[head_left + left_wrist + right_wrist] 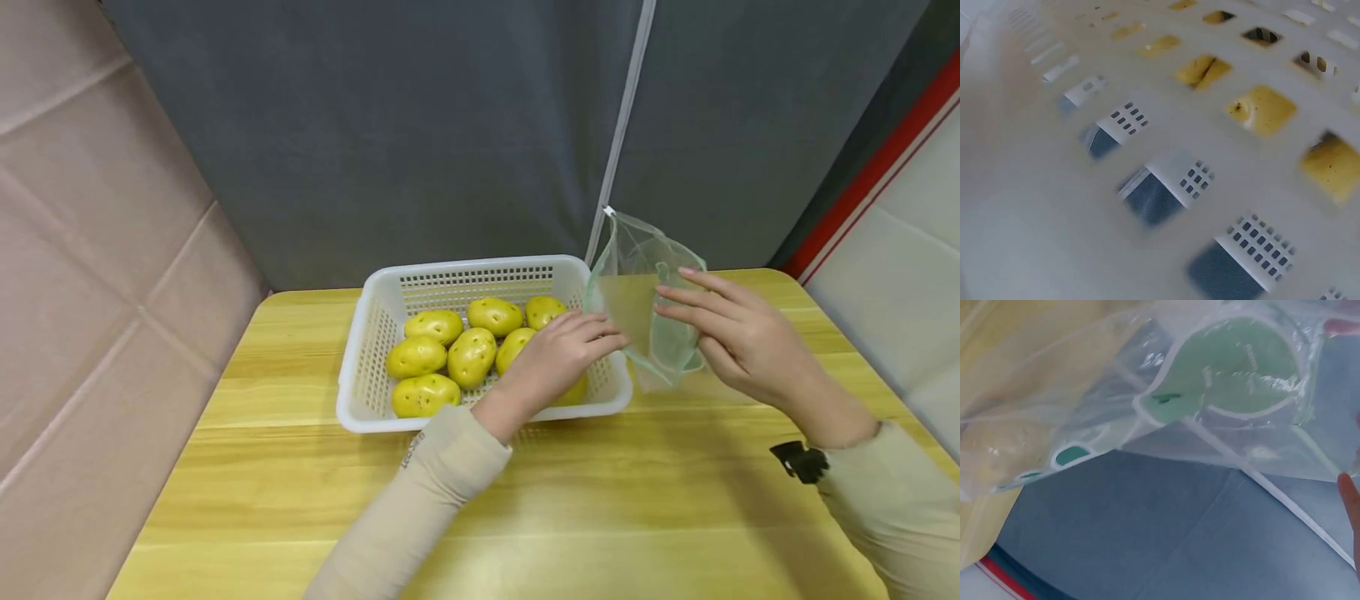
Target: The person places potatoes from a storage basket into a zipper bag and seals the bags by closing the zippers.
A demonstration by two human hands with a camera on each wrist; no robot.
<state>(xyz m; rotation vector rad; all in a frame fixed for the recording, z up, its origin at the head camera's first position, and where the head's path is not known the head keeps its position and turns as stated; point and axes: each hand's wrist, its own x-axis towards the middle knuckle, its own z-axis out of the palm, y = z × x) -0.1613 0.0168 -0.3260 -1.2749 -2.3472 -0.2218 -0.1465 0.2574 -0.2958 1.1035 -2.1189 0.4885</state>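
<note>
A clear plastic zip bag (637,308) with green edging stands spread beside the basket's right end, a small white slider at its top corner. My left hand (558,346) reaches over the basket's right side and grips the bag's near-left edge; its thumb is hidden. The right hand (750,342) has its fingers spread against the bag's other side, thumb apart from them. In the right wrist view, a fingertip (1349,494) touches the bag's edge. Several yellow potatoes (471,358) lie in a white plastic basket (352,358); the left hand and forearm hide part of them.
The wooden table (285,492) carries the basket near its back edge. A dark grey curtain (390,150) hangs behind, with a pale strip (630,92) down it. Pinkish padded panels (90,275) stand at the left. The left wrist view is filled with the perforated basket wall (1147,144).
</note>
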